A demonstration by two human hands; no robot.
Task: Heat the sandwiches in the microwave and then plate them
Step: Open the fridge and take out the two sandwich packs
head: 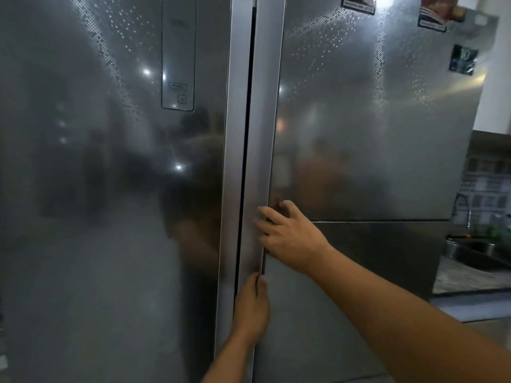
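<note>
head: both hands on fridge right-door handle (258, 161) | left hand (251, 305) wrapped round it low, right hand (287, 233) fingers hooked behind edge higher | sandwiches, microwave not in view | risk: shallow fingertip hold slips off smooth handle on pull

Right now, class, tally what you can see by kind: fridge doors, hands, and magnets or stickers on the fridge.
Fridge doors: 2, the left door and the right door
Hands: 2, the left hand and the right hand, both at the right door's handle
Magnets or stickers: 3, at
Total: 7
</note>
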